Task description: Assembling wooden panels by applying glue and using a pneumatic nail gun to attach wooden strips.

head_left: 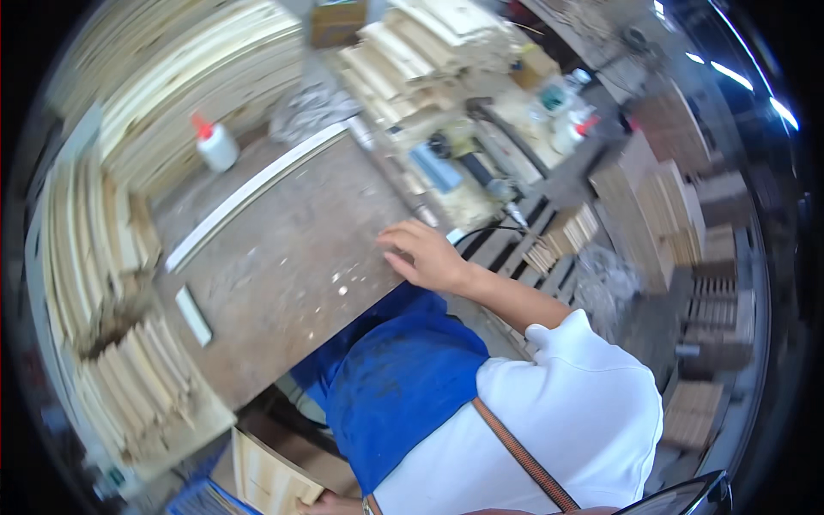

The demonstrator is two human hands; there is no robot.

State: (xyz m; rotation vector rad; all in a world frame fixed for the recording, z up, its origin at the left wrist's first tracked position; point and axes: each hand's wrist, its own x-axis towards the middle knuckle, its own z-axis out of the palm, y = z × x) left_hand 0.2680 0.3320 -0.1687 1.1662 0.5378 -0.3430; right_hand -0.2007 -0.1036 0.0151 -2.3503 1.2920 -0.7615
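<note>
At the lower edge, my left hand (333,504) grips the edge of a pale wooden box (262,472), which is open and tilted beside the workbench (292,249). Only part of this hand shows. My right hand (425,256) is over the bench's right front corner. Its fingers are slightly bent and apart, with nothing in them. Several small pale chips (343,290) lie on the bench to the left of that hand. A long white strip (257,184) runs along the bench's far side, and a short pale strip (193,315) lies near its left edge.
Stacked wooden boards (197,94) and upright slats (137,378) line the far and left sides. A white bottle with a red cap (216,148) stands at the back. Right of the bench are a power tool (481,167), a blue block (435,166) and a black cable (489,228).
</note>
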